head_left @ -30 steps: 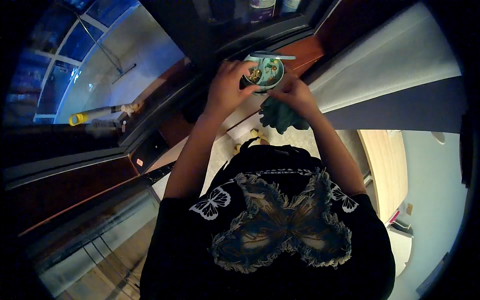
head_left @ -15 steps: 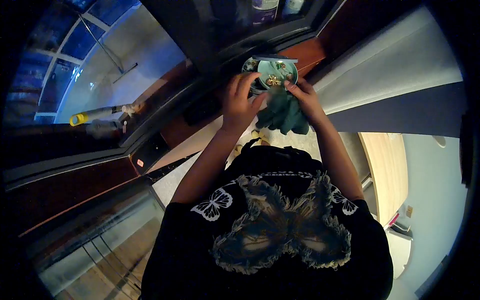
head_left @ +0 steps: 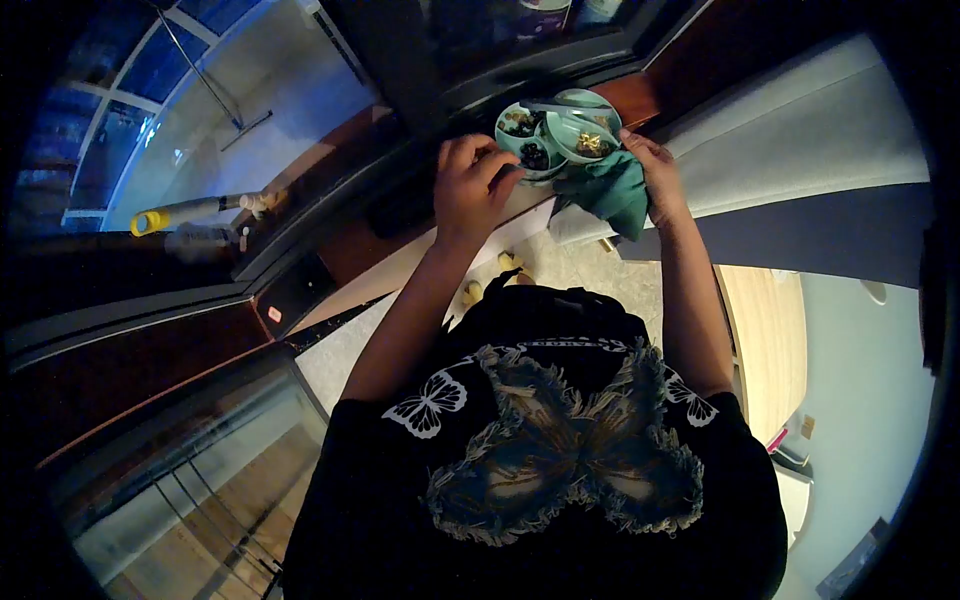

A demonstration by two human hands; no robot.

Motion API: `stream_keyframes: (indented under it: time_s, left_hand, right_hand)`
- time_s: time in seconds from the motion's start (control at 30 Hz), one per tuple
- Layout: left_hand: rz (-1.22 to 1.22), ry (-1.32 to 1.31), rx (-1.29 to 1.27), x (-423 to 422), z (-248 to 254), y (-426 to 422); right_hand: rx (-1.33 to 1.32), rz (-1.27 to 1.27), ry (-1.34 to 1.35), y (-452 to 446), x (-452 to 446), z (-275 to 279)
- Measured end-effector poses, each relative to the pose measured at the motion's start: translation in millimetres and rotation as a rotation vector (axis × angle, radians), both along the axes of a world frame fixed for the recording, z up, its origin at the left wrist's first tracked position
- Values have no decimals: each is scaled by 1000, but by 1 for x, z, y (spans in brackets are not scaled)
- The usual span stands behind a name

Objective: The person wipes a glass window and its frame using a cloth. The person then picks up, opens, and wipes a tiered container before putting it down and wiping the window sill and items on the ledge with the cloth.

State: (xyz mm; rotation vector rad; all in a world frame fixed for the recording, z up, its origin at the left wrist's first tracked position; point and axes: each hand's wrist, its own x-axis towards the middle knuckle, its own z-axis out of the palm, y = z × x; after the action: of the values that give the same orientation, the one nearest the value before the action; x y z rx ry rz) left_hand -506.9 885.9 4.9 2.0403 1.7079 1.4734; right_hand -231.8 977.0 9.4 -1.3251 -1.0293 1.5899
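Note:
My right hand grips a round green tray at its right edge, together with a dark green cloth that hangs below it. Small gold pieces lie in this tray. To its left, partly under it, sits a round lower tray with compartments holding dark beads and small trinkets. A narrow strip crosses the top of both. My left hand is beside the lower tray's left edge, its fingers curved and apart, with nothing visible between them.
A window with a dark frame is at the left, with a yellow-ended tube near it. A grey curtain hangs at the right. Beyond it are a light wooden surface and a brown ledge.
The upper tray has swung right with my right hand and the cloth, uncovering the compartments of the lower one. My left hand has let go and drawn back to the left.

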Motion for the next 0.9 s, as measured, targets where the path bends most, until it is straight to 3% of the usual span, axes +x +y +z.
stream_keyframes:
  time_s: [0.4, 0.9]
  left_hand:
    - [-32, 34, -28, -1, 2, 0]
    - [-25, 295, 12, -6, 6, 6]
  right_hand:
    - [33, -1, -95, 17, -2, 11]
    - [17, -26, -69, 16, -1, 10]
